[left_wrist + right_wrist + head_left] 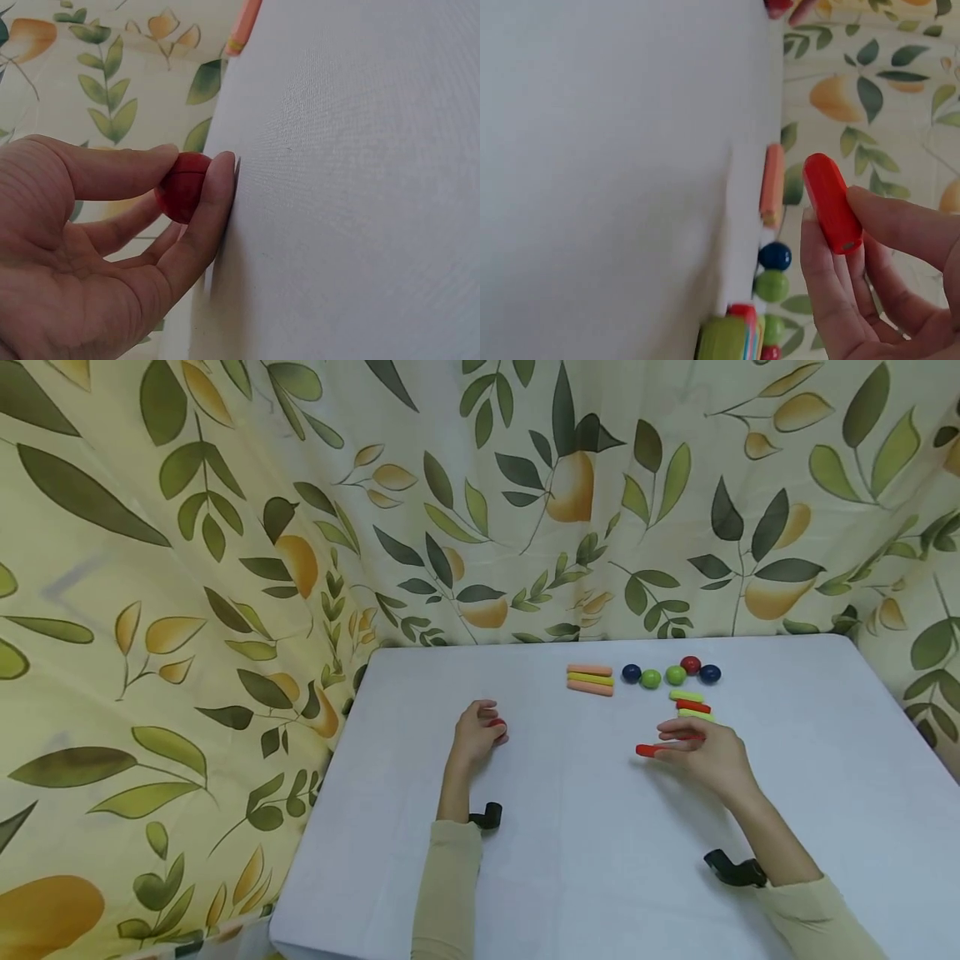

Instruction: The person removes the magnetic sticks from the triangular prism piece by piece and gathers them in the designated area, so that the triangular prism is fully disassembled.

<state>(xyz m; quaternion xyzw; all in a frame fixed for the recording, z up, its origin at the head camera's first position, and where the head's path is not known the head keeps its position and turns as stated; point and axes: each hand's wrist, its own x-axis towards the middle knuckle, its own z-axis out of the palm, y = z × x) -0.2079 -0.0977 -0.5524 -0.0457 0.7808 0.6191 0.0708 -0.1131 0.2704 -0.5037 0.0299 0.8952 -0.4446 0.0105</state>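
My left hand pinches a small red ball between thumb and fingers, close to the white tabletop on the left side. A thin dark line runs around the ball in the left wrist view. On the right, my right hand holds a short red stick between thumb and fingertips, above the table. One end of the stick is rounded; the other is flat with a small greyish spot. Just beyond this hand lie several yellow-green and red sticks, partly hidden by it.
Farther back on the white table lie two peach sticks with a yellow stick between them. To their right several navy, green and red balls form a rough row. A leaf-patterned curtain hangs behind the table and on its left.
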